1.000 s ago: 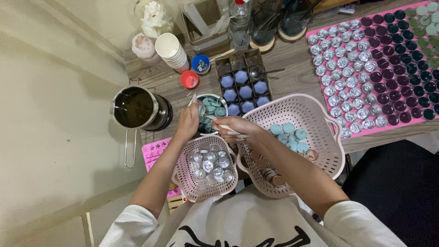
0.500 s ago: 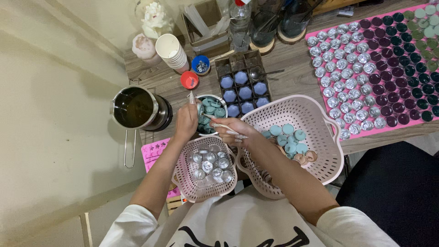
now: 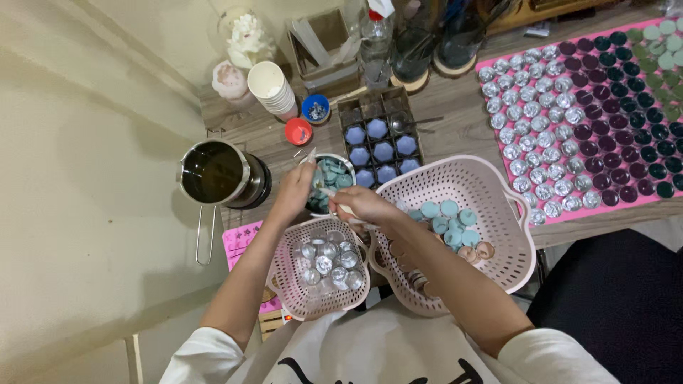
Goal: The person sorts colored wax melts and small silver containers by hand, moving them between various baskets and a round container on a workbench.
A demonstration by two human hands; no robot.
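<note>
Far left on the desk (image 3: 455, 135): metal pouring pot (image 3: 213, 173) with dark liquid, handle hanging toward 6 o'clock. At 1 o'clock from it, stack of paper cups (image 3: 274, 89), then a red lid (image 3: 298, 131) and a blue lid (image 3: 315, 109).

Left hand (image 3: 293, 193) rests at the 9 o'clock rim of a small bowl (image 3: 329, 183) filled with teal wax pieces (image 3: 334, 176). Its fingers are curled at the rim with something thin and pale standing up between them; whether they grip the bowl or only touch it cannot be told.

Directly at 6 o'clock of that hand: small pink basket (image 3: 320, 270), holding silvery foil cups (image 3: 326, 257).

Right hand (image 3: 363, 205) sits at 5 o'clock of the bowl, just beside it, fingers pinched narrow on a thin pale stick (image 3: 333, 195) whose tip points toward 9 o'clock and lies over the teal pieces. The two hands are close, the bowl between them.

At 12 o'clock of the bowl: dark mould tray (image 3: 380, 139) with blue hexagonal wax shapes. At 3 o'clock of the right hand: large pink basket (image 3: 462, 235), with round teal discs (image 3: 448, 217) and a few brownish ones inside; the right forearm crosses its left rim.

Far right: pink mat (image 3: 590, 114) covered in rows of silver and dark purple cups.
</note>
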